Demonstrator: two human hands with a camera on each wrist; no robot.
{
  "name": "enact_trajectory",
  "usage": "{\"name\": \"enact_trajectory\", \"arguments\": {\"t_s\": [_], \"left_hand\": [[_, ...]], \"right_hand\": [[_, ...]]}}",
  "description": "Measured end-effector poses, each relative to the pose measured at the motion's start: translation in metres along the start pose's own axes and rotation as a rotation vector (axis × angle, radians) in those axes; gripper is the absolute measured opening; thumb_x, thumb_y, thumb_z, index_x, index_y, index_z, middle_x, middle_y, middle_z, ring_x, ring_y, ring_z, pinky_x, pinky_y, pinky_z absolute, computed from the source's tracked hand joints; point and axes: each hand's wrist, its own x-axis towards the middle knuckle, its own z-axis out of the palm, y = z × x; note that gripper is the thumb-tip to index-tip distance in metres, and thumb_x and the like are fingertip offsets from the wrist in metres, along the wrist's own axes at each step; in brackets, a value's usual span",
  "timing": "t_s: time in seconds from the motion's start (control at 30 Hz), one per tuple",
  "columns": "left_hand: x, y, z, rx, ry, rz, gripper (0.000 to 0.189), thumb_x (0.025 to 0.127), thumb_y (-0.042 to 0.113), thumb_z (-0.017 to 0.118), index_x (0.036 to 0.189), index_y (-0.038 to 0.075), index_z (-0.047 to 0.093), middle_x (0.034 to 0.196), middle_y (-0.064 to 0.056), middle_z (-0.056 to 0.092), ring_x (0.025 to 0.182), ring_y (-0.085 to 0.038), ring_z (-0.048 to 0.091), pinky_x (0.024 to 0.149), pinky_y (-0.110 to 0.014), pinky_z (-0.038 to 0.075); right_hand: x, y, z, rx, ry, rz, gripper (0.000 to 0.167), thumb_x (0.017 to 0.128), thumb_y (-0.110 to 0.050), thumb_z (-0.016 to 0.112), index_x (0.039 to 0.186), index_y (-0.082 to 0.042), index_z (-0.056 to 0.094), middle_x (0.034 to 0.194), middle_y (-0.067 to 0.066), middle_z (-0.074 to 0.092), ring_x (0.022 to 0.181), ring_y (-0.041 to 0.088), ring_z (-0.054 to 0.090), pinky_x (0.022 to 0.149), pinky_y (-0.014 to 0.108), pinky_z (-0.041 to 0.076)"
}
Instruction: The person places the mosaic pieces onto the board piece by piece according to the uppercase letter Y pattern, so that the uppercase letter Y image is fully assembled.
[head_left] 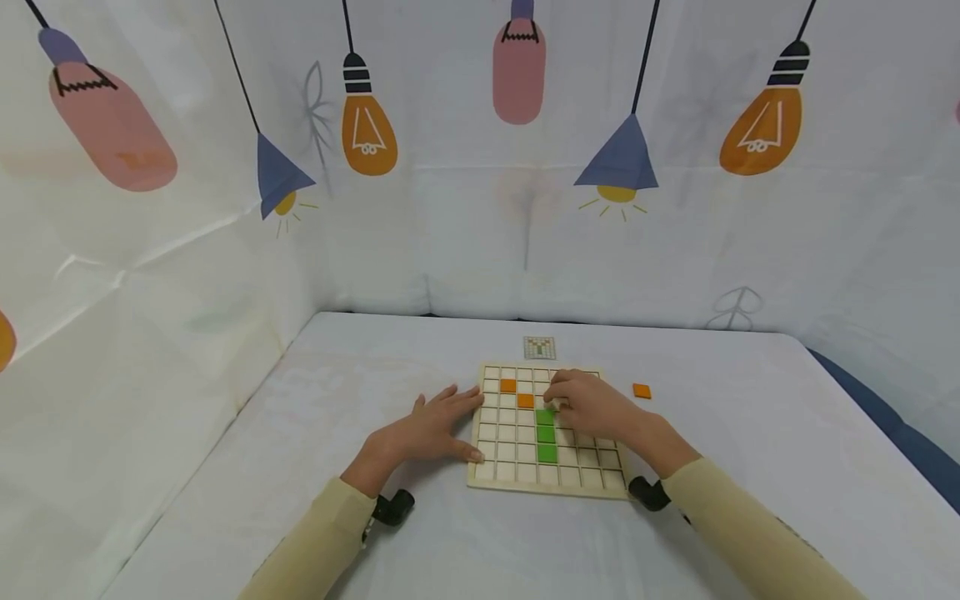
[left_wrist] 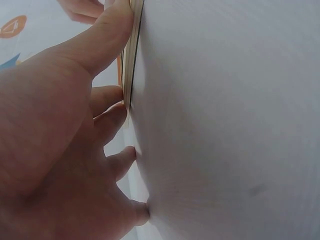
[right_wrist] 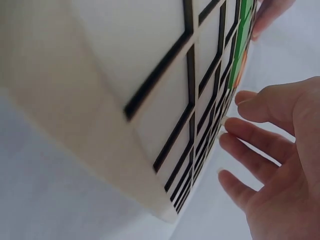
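Observation:
A wooden grid board (head_left: 507, 473) lies on the table. Two orange tiles (head_left: 526, 401) sit diagonally in its upper left part, and a column of green tiles (head_left: 546, 434) runs down its middle. My left hand (head_left: 427, 429) spreads its fingers along the board's left edge, the thumb touching the near part of that edge. Over the upper middle cells, just above the green column, my right hand (head_left: 592, 404) reaches with fingers bent downward. In the right wrist view its thumb (right_wrist: 265, 102) and fingers stand apart, with no tile visible between them. The cells under this hand are hidden.
A small card with a printed grid pattern (head_left: 539, 347) lies behind the board. One loose orange tile (head_left: 641, 391) is on the white table (head_left: 390, 358), right of the board. A white curtain with printed lamps hangs behind and at the left.

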Motion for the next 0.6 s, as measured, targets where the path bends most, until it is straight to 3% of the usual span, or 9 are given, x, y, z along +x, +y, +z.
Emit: {"name": "enact_trajectory", "arguments": {"t_s": [0.43, 0.6], "left_hand": [[0.003, -0.003, 0.003, 0.009, 0.0, 0.003, 0.093, 0.08, 0.055, 0.077, 0.157, 0.027, 0.031, 0.165, 0.009, 0.025, 0.157, -0.028, 0.01, 0.117, -0.073, 0.005], [0.002, -0.002, 0.002, 0.006, -0.001, -0.002, 0.093, 0.08, 0.055, 0.077, 0.157, 0.027, 0.032, 0.165, 0.009, 0.024, 0.157, -0.028, 0.009, 0.117, -0.073, 0.004]], "right_hand": [[-0.013, 0.024, -0.006, -0.024, 0.054, 0.005, 0.024, 0.09, 0.001, 0.061, 0.106, -0.012, 0.075, 0.106, 0.001, 0.067, 0.097, 0.018, 0.063, 0.086, 0.04, 0.054], [-0.017, 0.033, -0.008, -0.033, 0.062, 0.038, 0.026, 0.091, 0.001, 0.059, 0.11, -0.009, 0.073, 0.108, 0.003, 0.067, 0.1, 0.021, 0.063, 0.09, 0.043, 0.054]]}}
